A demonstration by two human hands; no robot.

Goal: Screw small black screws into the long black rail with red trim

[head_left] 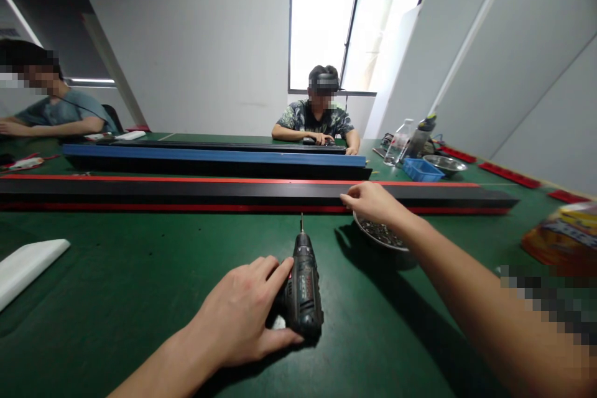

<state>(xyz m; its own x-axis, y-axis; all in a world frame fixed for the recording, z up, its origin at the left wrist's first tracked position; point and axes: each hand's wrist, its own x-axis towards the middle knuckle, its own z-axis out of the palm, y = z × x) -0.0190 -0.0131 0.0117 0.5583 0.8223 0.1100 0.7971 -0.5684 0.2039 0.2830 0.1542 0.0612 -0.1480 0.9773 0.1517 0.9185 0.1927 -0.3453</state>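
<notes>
My left hand (247, 308) is wrapped round a black cordless drill (305, 289), which lies on the green table with its bit pointing away from me. Above the near rim of a metal bowl (385, 237) of small screws or similar hardware is my right hand (373, 202). Its thumb and fingers are pinched together, and whatever is between them is too small to make out. Just beyond both hands, a long black bar with red edges (261, 191) stretches across the table.
Behind the bar lie a blue-topped bar (214, 154), a blue basket (422, 169), another metal bowl (445, 165) and a clear bottle (398, 142). A yellow-orange bag (564, 235) sits at right, a white object (30, 267) at left. Two other people sit across the table and at far left.
</notes>
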